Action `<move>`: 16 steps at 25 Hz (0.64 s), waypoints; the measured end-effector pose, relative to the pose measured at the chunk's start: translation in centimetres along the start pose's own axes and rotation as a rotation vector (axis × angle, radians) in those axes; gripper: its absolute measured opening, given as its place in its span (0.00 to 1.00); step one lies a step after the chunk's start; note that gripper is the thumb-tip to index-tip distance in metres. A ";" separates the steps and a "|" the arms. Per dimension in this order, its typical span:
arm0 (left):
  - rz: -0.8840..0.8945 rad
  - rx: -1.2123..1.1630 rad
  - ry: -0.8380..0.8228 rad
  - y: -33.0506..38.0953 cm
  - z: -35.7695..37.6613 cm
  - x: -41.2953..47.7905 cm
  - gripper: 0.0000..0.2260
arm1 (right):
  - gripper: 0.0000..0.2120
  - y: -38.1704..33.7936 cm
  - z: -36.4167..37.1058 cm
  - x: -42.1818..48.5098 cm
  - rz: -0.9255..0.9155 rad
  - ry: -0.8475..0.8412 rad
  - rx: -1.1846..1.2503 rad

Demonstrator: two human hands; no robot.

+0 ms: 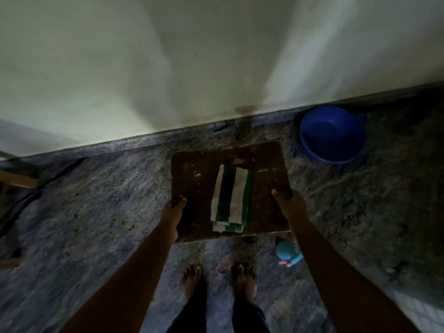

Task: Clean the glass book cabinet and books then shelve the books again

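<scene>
I hold a dark brown flat board (199, 169) level above the floor, with a folded green-and-white striped cloth (231, 198) lying on top of it. My left hand (174, 210) grips the board's left edge, thumb on top. My right hand (287, 200) grips its right edge the same way. No cabinet or books are in view.
A blue plastic basin (332, 133) sits on the grey stone floor (96, 212) by the pale wall (192, 56). A light blue spray bottle (287, 253) lies on the floor near my bare feet (217, 280). Wooden furniture legs (16, 179) show at the left edge.
</scene>
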State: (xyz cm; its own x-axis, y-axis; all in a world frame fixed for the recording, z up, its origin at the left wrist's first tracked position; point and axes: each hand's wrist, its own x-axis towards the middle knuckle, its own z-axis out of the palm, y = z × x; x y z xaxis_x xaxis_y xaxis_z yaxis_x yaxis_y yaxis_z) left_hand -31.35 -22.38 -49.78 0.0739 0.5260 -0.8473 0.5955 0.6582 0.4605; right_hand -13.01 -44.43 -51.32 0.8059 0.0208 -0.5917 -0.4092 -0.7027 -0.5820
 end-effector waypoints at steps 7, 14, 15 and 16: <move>0.216 0.138 -0.058 1.2 -0.9 -10.4 0.09 | 0.31 -2.2 4.2 -8.8 -0.040 -0.121 0.029; 0.349 0.264 0.004 2.2 -3.7 -12.4 0.12 | 0.32 -5.2 7.6 -4.7 0.024 -0.323 -0.113; 0.354 0.267 0.018 3.0 -4.3 -13.2 0.12 | 0.33 -5.4 7.0 -4.6 0.016 -0.376 -0.050; 0.364 0.256 0.033 3.8 -5.0 -14.4 0.13 | 0.33 -6.3 5.7 -5.5 0.005 -0.406 0.025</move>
State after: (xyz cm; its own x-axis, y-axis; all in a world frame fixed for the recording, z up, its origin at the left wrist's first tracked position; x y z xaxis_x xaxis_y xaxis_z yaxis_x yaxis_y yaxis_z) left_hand -34.15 -24.77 -34.56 0.2923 0.7186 -0.6310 0.7147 0.2743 0.6434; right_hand -17.33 -36.06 -47.64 0.5715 0.3001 -0.7638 -0.4273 -0.6858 -0.5891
